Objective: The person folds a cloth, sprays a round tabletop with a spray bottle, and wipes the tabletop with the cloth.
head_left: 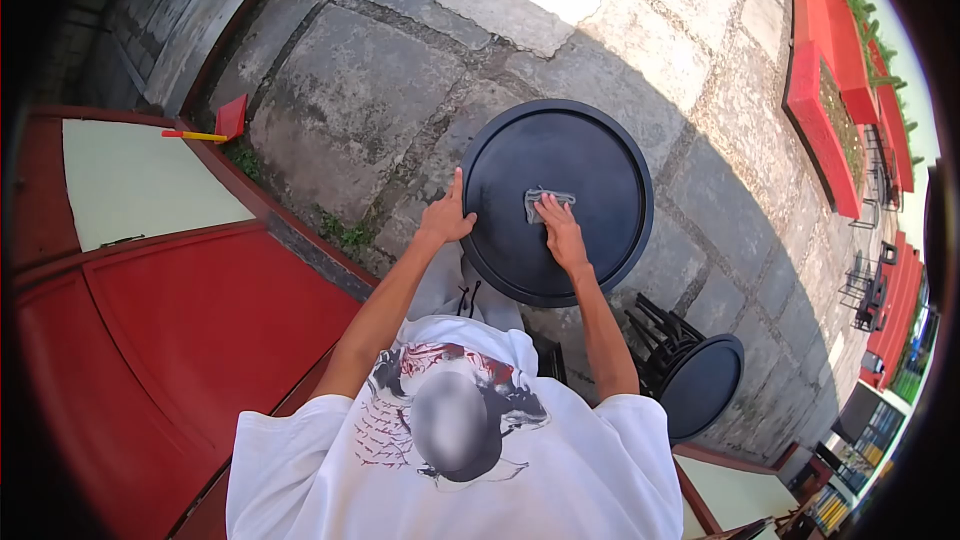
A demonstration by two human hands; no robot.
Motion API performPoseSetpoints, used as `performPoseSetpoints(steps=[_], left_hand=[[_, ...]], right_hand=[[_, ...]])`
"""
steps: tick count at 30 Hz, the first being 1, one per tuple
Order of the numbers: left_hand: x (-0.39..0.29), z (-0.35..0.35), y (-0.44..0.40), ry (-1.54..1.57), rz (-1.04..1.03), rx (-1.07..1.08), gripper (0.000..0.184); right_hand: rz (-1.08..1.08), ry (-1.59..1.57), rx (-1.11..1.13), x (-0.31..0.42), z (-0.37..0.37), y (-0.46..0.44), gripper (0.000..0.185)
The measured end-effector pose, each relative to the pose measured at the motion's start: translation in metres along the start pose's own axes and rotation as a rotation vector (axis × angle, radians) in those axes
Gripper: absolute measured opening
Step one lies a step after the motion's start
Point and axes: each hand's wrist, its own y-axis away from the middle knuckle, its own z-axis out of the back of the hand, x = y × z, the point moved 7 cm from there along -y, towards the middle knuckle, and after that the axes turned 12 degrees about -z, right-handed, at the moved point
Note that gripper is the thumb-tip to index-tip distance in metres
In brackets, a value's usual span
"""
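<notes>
A round black tabletop (595, 240) with a raised rim is in front of me, its underside and support hidden. At its left edge, my left hand (447, 215) grips the rim, index finger stretched along it and thumb over the edge. My right hand (562, 232) presses a folded grey cloth (534, 208) against the surface near the middle. The fingers of that hand lie over the cloth's right part.
A second round black top (705, 385) with dark legs stands at my lower right. Stone paving (360, 90) surrounds me. On the left are a red panel (220, 320) and a red dustpan (231, 118) with a yellow handle. Red planters (822, 130) line the far right.
</notes>
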Motion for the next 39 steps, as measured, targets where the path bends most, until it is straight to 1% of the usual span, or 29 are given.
performPoseSetpoints(steps=[2,5,8,18,21,24,25,26,28,30,33,34,35,37,39], left_hand=[[0.002,-0.002,-0.004,-0.007,0.031,0.000,0.114],[0.000,-0.002,-0.004,-0.033,0.024,-0.004,0.110],[-0.001,-0.002,-0.003,-0.047,0.006,-0.012,0.110],[-0.004,-0.005,-0.003,-0.076,-0.007,-0.046,0.111],[-0.005,-0.005,-0.002,-0.044,-0.002,-0.043,0.112],[-0.005,-0.005,-0.003,-0.033,0.002,-0.032,0.113],[-0.004,-0.004,-0.002,-0.035,0.004,-0.024,0.113],[-0.005,-0.003,-0.002,-0.034,0.013,0.003,0.114],[-0.005,-0.003,-0.002,-0.063,0.010,0.004,0.114],[-0.001,-0.006,-0.006,-0.071,0.009,0.004,0.115],[0.000,-0.010,-0.007,-0.095,0.010,-0.032,0.116],[0.000,-0.011,-0.007,-0.079,0.011,-0.032,0.116],[0.000,-0.011,-0.006,-0.060,0.014,-0.029,0.116],[-0.001,-0.009,-0.007,-0.046,0.014,-0.031,0.116],[-0.001,-0.010,-0.004,-0.057,0.011,-0.031,0.116]], right_hand=[[-0.025,-0.012,0.028,-0.001,0.003,0.015,0.051],[-0.056,-0.063,0.059,-0.004,0.007,0.039,0.048],[-0.087,-0.100,0.083,-0.016,0.002,0.065,0.047],[-0.237,-0.228,0.117,-0.023,-0.003,0.131,0.046],[-0.238,-0.259,0.137,-0.026,0.004,0.129,0.041],[-0.509,-0.359,0.209,-0.025,0.056,0.083,0.033],[-0.509,-0.415,0.183,-0.042,0.064,0.064,0.028],[-0.449,-0.410,0.109,-0.053,0.079,0.042,0.027],[-0.387,-0.398,-0.093,-0.058,0.115,0.003,0.031],[-0.481,-0.239,-0.101,-0.052,0.135,-0.028,0.034],[-0.146,-0.044,-0.289,-0.069,0.098,-0.059,0.034],[-0.199,-0.029,-0.181,-0.074,0.077,-0.058,0.034],[-0.195,-0.006,-0.121,-0.080,0.055,-0.051,0.035],[-0.268,0.003,-0.180,-0.069,0.049,-0.024,0.038],[-0.257,-0.060,-0.108,-0.063,0.046,0.008,0.040]])
